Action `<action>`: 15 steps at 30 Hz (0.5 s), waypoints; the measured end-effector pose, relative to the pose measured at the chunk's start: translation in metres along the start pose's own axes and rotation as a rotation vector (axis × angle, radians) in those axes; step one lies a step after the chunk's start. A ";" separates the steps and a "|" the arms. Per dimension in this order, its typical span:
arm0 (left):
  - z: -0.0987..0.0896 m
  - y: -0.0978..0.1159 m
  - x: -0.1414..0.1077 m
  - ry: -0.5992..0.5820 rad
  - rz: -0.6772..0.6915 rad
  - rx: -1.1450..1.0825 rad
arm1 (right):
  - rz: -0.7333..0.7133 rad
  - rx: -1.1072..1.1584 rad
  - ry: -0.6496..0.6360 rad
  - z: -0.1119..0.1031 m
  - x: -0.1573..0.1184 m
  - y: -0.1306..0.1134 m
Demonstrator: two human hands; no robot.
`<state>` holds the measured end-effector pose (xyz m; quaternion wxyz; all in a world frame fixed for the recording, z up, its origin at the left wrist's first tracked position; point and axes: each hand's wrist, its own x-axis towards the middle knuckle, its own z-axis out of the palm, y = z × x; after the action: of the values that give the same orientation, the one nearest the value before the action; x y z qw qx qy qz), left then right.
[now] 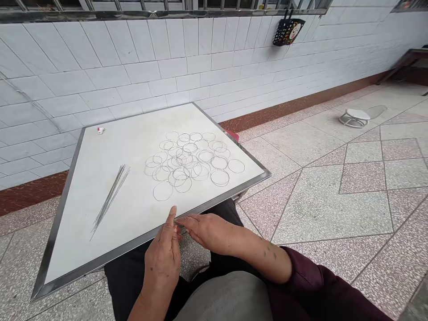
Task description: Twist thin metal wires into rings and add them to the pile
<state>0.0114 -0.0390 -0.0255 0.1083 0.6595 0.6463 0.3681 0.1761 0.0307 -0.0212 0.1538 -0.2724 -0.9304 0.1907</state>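
Our left hand (pixel 162 261) and right hand (pixel 210 232) meet at the near edge of the counter (pixel 133 138), fingers close together; whether either grip holds anything, we cannot tell. On it, thin wires (pixel 111 197) lie bunched leftward, overlapping wire rings (pixel 190 161) rightward, a small red-and-white object (pixel 100 130) near the far-left corner.

Rings (pixel 187 159): thin wire, metal-looking
Straight wires (pixel 111 196): bare metal, dull sheen
Tabletop (pixel 78 196): smooth, low-sheen
Table edging (pixel 113 255): satin metal
Window sill (pixel 100 15): polished metal
Wall tiles (pixel 140 85): glazed, glossy
Floor (pixel 327 205): speckled terrazzo look, smooth
Sleeve (pixel 306 273): cloth, slight sheen
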 end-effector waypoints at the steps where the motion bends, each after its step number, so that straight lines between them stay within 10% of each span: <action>1: 0.000 0.000 0.000 0.003 0.002 0.000 | -0.002 -0.007 -0.001 0.000 0.000 0.000; 15: 0.005 -0.010 -0.001 0.037 0.144 0.131 | -0.023 -0.012 -0.030 -0.003 0.000 0.001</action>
<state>0.0068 -0.0364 -0.0355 0.0262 0.7030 0.6219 0.3441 0.1779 0.0320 -0.0186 0.1405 -0.2597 -0.9369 0.1874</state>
